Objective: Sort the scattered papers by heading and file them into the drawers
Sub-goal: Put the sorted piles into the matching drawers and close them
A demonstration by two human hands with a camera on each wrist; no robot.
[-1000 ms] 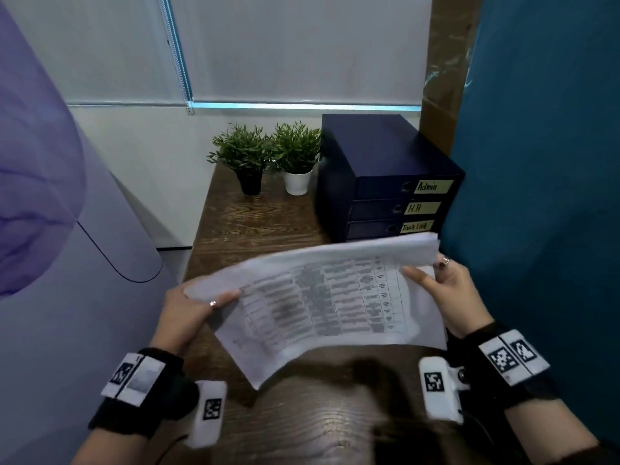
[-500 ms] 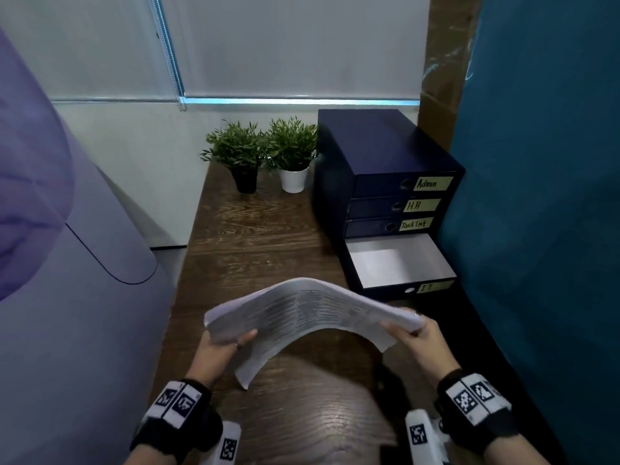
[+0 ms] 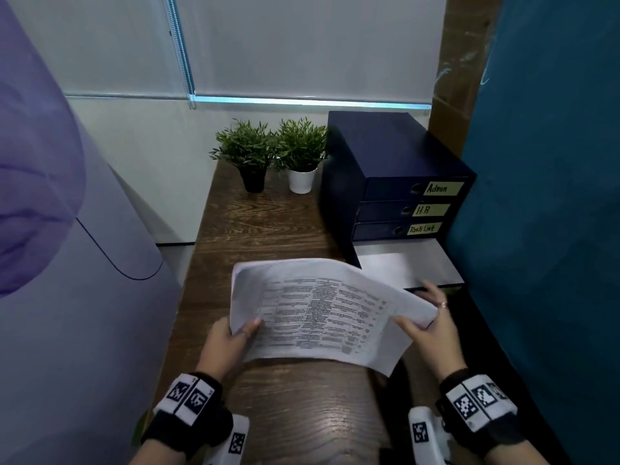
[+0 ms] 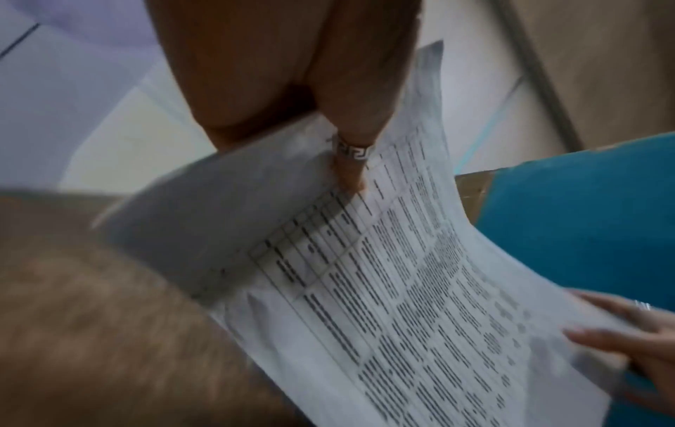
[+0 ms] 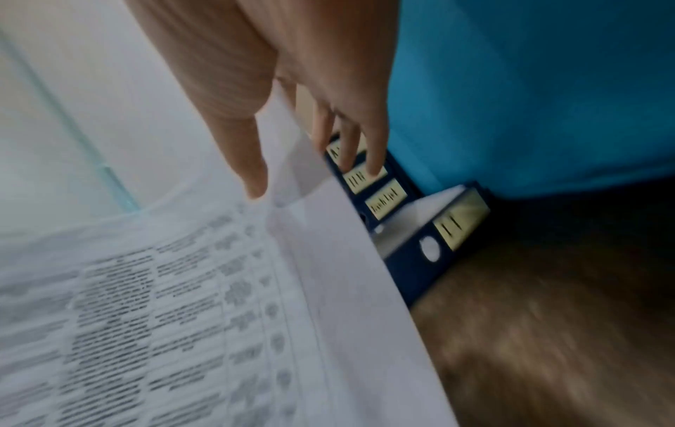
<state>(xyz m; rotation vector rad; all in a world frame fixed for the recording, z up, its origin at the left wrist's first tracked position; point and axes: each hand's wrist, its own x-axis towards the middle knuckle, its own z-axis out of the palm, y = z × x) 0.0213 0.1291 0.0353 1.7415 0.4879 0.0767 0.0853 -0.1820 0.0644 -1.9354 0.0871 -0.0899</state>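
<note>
A sheaf of printed papers [image 3: 318, 310] with a table of text arches above the wooden desk [image 3: 268, 229]. My left hand [image 3: 231, 337] pinches its left edge, thumb on top; the left wrist view shows the same papers [image 4: 402, 289] and a ringed finger. My right hand [image 3: 429, 323] pinches the right edge, thumb on top, fingers underneath; the right wrist view shows the papers [image 5: 182, 303] too. Behind them stands a dark blue drawer cabinet [image 3: 396, 162] labelled Admin, H.R and Task List. Its bottom drawer [image 3: 409, 263] is pulled out, with a white sheet inside.
Two small potted plants [image 3: 268, 152] stand at the back of the desk, left of the cabinet. A teal partition [image 3: 553, 196] runs close along the right side. A pale lilac curved panel [image 3: 67, 263] borders the desk on the left.
The papers have come down from chest height to just above the desk, then tipped flatter toward the open bottom drawer. Both hands kept their hold.
</note>
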